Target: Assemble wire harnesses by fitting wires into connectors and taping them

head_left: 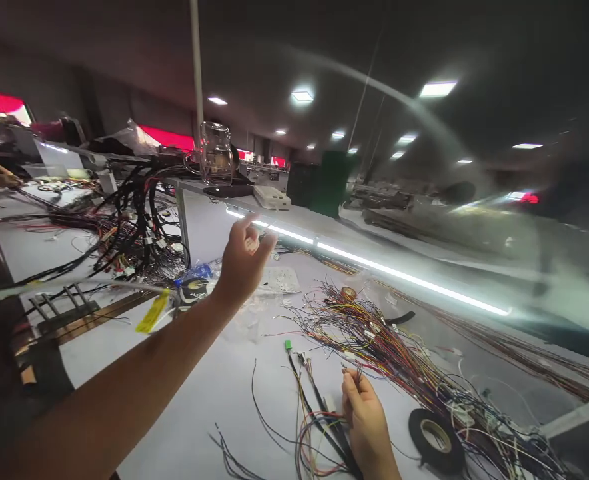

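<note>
My left hand (244, 257) is raised over the back of the bench, in front of the lit tube lamp (374, 267). Its fingers are curled and slightly blurred, with thumb and forefinger apart and no held thing visible. Low in the view, my right hand (367, 417) pinches thin wires (352, 371) between thumb and fingers, their ends sticking up past the fingertips. Beside it, a wire harness (319, 413) with black sleeving lies on the white table. One branch ends in a green connector (288, 345); white connectors sit on others.
A large bundle of coloured wires (374, 333) runs along the right, with a roll of black tape (435, 437) nearby. Black cables (139, 207) are heaped at the left. A glass mug (216, 153) stands on the shelf. A yellow tag (153, 311) hangs at the left.
</note>
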Demonstrator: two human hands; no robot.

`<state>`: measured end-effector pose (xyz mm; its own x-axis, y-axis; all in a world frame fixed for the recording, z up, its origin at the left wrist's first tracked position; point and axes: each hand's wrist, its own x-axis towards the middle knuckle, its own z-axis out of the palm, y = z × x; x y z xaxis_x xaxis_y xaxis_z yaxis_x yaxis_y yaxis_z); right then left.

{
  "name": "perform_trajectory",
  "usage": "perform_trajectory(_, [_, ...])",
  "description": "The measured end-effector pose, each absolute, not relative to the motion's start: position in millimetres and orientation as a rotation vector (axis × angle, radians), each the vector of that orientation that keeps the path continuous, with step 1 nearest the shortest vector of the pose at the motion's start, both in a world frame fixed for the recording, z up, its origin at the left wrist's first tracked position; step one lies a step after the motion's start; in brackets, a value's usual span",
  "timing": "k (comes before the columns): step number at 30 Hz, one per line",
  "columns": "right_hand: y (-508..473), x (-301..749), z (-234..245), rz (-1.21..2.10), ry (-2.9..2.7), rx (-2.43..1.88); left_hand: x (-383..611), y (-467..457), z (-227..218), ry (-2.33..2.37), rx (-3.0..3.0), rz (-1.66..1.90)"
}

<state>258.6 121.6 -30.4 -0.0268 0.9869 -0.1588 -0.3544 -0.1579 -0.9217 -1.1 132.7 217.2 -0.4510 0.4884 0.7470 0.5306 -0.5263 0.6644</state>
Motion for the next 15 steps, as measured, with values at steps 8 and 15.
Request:
perform_trajectory(8, [124.0,260.0,-39.4,1.483,-0.858,-1.112,2.3,178.7,304.3,-1.801,-1.788,-0.683])
perform_trajectory(15, [134.5,263.4,-48.4,1.496,-0.8,-1.161,5.6,193.1,312.1,-1.836,-1.841,-0.381])
